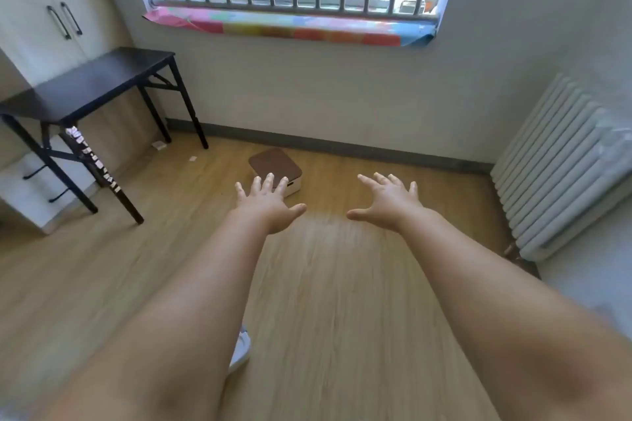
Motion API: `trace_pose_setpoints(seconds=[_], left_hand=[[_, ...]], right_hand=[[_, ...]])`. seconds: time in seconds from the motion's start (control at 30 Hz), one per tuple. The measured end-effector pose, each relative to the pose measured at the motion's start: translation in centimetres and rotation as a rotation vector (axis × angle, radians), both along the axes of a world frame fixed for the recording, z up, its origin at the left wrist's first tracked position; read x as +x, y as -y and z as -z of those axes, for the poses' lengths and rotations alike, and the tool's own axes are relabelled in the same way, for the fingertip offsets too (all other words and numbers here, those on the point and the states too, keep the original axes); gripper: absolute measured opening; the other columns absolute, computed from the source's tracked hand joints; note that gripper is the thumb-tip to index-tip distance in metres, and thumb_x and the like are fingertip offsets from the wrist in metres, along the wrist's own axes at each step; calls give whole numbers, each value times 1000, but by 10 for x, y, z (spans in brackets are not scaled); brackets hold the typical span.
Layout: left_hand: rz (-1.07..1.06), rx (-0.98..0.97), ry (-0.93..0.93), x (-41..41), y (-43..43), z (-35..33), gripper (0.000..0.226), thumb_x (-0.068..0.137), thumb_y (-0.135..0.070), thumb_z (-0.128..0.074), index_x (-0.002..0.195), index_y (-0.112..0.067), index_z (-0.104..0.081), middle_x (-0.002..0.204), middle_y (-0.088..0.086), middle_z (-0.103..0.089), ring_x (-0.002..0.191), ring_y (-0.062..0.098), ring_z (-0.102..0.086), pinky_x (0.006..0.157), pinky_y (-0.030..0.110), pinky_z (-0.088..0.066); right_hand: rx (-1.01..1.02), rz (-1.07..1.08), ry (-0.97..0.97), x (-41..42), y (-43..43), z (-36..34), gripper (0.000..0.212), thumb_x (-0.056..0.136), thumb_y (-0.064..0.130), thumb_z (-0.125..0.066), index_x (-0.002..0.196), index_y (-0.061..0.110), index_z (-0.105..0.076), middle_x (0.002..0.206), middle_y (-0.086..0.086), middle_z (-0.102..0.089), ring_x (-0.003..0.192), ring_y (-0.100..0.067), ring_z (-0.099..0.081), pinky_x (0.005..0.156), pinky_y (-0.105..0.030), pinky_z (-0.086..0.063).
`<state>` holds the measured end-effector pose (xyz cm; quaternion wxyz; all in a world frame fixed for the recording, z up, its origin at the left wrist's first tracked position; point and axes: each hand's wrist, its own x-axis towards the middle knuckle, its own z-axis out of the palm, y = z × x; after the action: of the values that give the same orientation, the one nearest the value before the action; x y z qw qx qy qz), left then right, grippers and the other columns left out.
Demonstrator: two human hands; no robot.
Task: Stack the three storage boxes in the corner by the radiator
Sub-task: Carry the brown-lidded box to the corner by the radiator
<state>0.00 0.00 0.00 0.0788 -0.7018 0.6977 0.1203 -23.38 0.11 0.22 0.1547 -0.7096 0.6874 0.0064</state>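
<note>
Left hand point(270, 203): stretched forward, palm down, fingers straight and spread wide, holding nothing. Its fingertips overlap the box's near edge in the view; whether they touch it cannot be told.
Right hand point(390, 203): also flat and splayed, thumb pointing inward, empty, over bare floor right of the box.
Storage box point(275, 164): low and squarish, white body with rounded corners, brown lid on. It sits on the wood floor point(342, 284) near the grey skirting point(342, 145) under the window, well apart from the radiator.
Hidden: the left fingers cover the box's near side; a white shoe point(241, 349) shows only partly beneath the left forearm; the nearer floor is blurred.
Edges and room: open floor lies between the box and the white radiator point(561, 167) on the right wall — a black folding table point(92, 82) stands at the left.
</note>
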Motion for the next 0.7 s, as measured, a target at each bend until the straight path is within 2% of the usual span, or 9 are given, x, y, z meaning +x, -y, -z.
trace_pose_setpoints(seconds=[0.43,0.7], left_hand=[[-76,81,52,7,157,41,77,91,-69,-24,152,-31,4,161,1,7,148,24,7,114,55,6],[-106,155,70,30,237,65,73,95,-60,-28,152,-29,5,161,1,9,147,24,9,116,54,5]], right_hand=[[110,-95,52,19,180,50,91,81,66,-59,153,38,-13,163,-2,-16,151,-26,-9,118,-57,-3],[186,-125,151,54,282,75,88,84,54,-64,154,32,-15,159,-3,-28,145,-27,-27,116,-50,-29]])
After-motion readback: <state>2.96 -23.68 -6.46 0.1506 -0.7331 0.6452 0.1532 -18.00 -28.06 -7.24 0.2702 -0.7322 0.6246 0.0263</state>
